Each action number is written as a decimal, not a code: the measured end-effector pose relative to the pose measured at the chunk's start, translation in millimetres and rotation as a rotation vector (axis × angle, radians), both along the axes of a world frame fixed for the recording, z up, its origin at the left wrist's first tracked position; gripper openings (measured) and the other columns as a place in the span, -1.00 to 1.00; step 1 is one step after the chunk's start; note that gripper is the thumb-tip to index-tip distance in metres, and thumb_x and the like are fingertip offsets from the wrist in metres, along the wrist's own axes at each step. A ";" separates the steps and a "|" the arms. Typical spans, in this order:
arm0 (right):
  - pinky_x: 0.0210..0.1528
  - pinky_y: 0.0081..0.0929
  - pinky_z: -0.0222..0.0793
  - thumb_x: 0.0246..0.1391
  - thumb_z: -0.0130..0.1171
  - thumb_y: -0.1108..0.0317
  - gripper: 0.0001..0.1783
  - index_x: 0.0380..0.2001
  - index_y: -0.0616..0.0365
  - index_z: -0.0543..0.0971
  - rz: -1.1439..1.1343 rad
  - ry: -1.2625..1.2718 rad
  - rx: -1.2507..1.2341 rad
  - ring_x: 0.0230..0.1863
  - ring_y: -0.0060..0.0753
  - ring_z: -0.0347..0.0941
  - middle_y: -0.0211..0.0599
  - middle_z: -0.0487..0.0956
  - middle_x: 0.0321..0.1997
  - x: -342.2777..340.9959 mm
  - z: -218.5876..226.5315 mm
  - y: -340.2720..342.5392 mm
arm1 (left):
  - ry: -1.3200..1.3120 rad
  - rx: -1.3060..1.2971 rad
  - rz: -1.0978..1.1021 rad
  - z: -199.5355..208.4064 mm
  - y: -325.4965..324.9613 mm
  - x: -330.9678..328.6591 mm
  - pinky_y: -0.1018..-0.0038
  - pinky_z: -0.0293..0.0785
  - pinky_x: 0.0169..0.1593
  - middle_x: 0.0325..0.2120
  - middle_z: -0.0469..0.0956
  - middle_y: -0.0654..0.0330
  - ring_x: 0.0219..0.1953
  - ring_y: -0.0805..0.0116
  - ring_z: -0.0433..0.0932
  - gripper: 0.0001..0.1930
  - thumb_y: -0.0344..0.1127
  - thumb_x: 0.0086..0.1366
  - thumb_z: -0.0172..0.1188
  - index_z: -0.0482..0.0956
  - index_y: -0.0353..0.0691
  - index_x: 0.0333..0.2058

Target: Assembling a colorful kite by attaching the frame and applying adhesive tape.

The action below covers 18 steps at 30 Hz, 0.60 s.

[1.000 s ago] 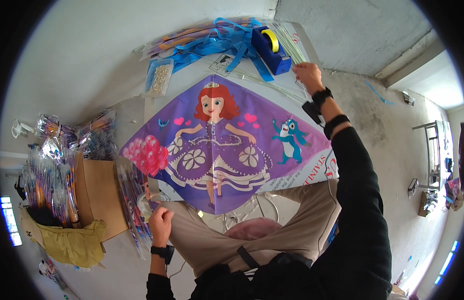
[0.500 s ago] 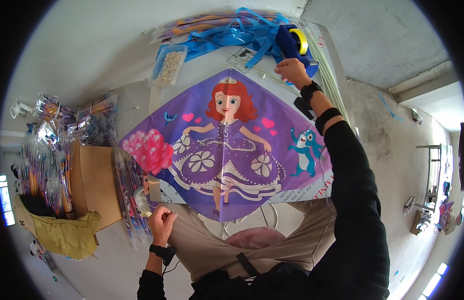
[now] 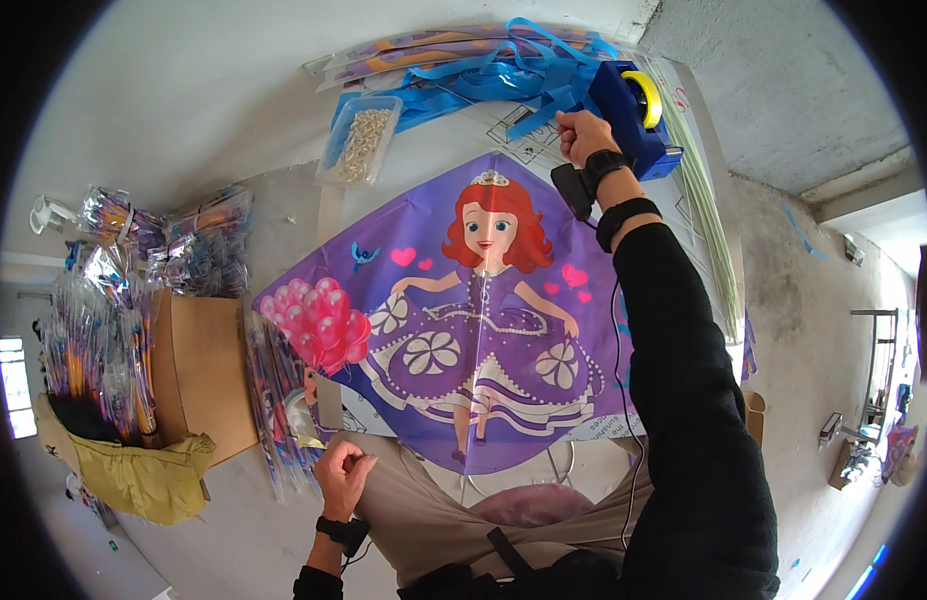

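The left hand [image 3: 342, 472] is nearest, by the bottom left edge of the purple kite [image 3: 464, 320], with its fingers curled shut; I cannot tell if they pinch anything. The kite lies flat and spread out on the table [image 3: 414, 160], its bottom tip hanging over the person's lap. It looks very light, thin and floppy, so it could crease or tear; holding it by an edge or by the thin stick down its middle seems safest. Left of the kite stand a brown cardboard box [image 3: 199, 370] and shiny packed kites [image 3: 104, 290]. Past the kite's top corner, the right hand [image 3: 582, 135] grips the blue tape dispenser [image 3: 634, 115], fingers wrapped around it. Beyond the kite's top lie blue ribbons [image 3: 484, 80] and a clear tray of small pale parts [image 3: 361, 138].
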State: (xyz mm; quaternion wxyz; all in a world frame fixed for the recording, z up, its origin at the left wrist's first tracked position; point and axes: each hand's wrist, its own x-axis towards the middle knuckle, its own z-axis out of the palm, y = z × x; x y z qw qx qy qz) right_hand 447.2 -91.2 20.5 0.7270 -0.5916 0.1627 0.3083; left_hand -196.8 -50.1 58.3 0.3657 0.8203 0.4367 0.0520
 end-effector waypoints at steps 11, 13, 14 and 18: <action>-0.55 -0.48 0.40 0.15 0.33 0.42 -0.75 -0.24 0.29 0.47 0.020 0.255 0.276 -0.46 -0.31 0.52 0.00 0.56 -0.30 2.3 -8.4 7.1 | -0.044 -0.003 -0.009 1.1 -1.9 -0.2 0.52 0.21 -0.53 -0.68 0.40 0.32 -0.65 0.54 0.29 -0.76 -0.35 0.03 0.45 0.51 -0.25 -0.54; -0.59 -0.53 0.33 0.16 0.31 0.43 -0.79 -0.30 0.30 0.48 0.000 0.198 0.277 -0.54 -0.41 0.45 -0.06 0.56 -0.36 7.0 -13.3 22.7 | -0.036 -0.004 -0.019 1.2 1.0 -0.1 0.52 0.20 -0.52 -0.68 0.39 0.33 -0.64 0.55 0.28 -0.76 -0.36 0.03 0.44 0.50 -0.26 -0.53; -0.61 -0.55 0.29 0.17 0.30 0.44 -0.80 -0.33 0.31 0.48 -0.014 0.177 0.273 -0.58 -0.45 0.41 -0.09 0.56 -0.40 7.5 -15.7 28.5 | -0.029 -0.010 -0.021 1.3 1.3 -0.7 0.53 0.18 -0.52 -0.67 0.38 0.35 -0.62 0.57 0.26 -0.77 -0.38 0.03 0.43 0.49 -0.26 -0.53; -0.60 -0.57 0.17 0.25 0.19 0.44 -0.84 -0.38 0.28 0.48 -0.040 0.126 0.211 -0.66 -0.62 0.22 -0.26 0.50 -0.51 10.1 -16.1 23.6 | -0.039 -0.037 0.010 -1.1 0.0 -1.6 0.55 0.17 -0.51 -0.66 0.38 0.36 -0.61 0.59 0.26 -0.77 -0.40 0.05 0.43 0.48 -0.26 -0.52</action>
